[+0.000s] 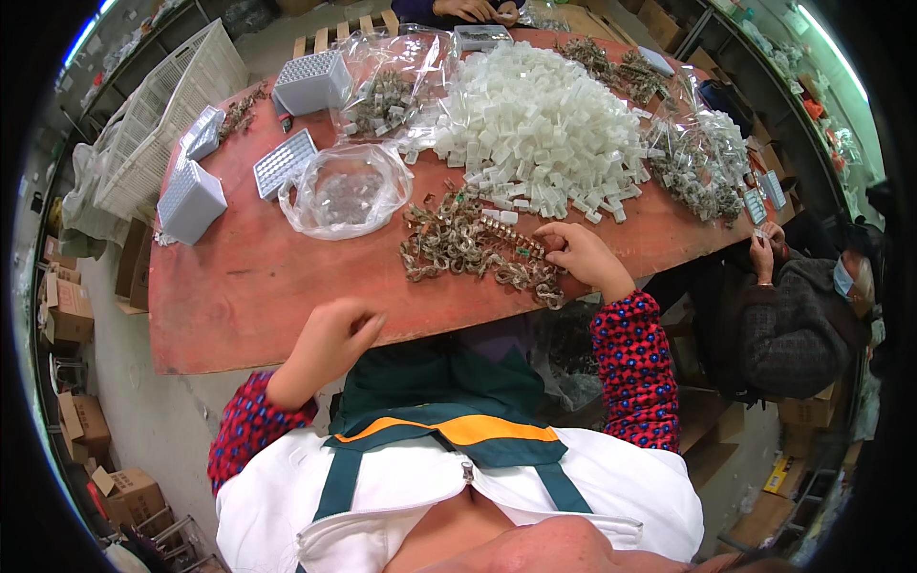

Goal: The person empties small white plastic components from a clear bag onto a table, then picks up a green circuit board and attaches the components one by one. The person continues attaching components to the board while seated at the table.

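Note:
At the right end of a heap of small brownish metal pieces (439, 253), my right hand (585, 256) bends its thumb and forefinger around some of them. A shiny row of the same metal pieces (516, 236) leads up to these fingertips. My left hand (330, 342) is over the table's near edge, left of the heap and apart from it. Its fingers curl under, and whatever they may hold is hidden. Just beyond the heap, a large mound of translucent white plastic housings (540, 124) spreads over the table.
On the red table (258, 315) sit an open clear plastic bag (349, 191), a white grid tray (285, 162) and white tray stacks (191, 202). Bagged metal parts (702, 177) lie at right. One co-worker (793, 320) sits at the right edge, another person's hands (476, 10) are at the far side.

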Motion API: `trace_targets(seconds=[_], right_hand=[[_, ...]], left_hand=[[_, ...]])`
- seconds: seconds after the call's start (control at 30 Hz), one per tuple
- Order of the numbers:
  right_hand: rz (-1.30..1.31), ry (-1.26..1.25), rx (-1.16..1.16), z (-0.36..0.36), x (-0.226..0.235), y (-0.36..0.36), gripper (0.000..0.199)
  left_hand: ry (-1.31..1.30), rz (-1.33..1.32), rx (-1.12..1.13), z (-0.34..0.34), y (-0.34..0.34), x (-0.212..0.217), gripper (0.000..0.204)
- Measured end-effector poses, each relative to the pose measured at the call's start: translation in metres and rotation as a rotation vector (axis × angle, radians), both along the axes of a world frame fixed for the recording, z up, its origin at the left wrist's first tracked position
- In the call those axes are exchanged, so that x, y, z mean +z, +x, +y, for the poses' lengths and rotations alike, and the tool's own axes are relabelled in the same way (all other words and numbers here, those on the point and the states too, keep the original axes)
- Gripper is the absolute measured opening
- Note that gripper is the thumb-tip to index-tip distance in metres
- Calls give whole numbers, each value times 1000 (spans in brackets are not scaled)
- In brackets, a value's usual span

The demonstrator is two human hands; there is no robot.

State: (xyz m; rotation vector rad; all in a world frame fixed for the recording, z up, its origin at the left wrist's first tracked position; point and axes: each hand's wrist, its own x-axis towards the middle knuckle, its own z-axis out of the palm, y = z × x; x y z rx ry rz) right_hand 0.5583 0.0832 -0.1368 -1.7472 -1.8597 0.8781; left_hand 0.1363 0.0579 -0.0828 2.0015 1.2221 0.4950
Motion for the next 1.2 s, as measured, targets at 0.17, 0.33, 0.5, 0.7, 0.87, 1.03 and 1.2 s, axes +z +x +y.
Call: trace_targets(seconds=[0.17, 0.33, 0.5, 0.7, 0.87, 1.03, 1.2], right_hand=[[38, -52, -64, 2, -3, -6, 29], [342, -98, -168, -2, -1, -1, 21], [691, 1, -261, -9, 0, 3, 15], [784, 28, -255, -13, -3, 4, 17], [801, 17, -248, -7, -7, 4, 16], [809, -25, -252, -3, -10, 6, 17], [831, -42, -239, -3, -8, 4, 21]], left_hand=[[73, -479, -111, 80, 105, 2, 22], [133, -361, -70, 113, 168, -14, 27], [-96, -273, -203, 118, 159, -26, 30], [-220, -336, -298, 121, 152, -28, 33], [-337, -353, -345, 120, 145, -21, 37], [-375, -398, -363, 119, 143, -22, 36], [-348, -362, -285, 120, 140, -28, 33]])
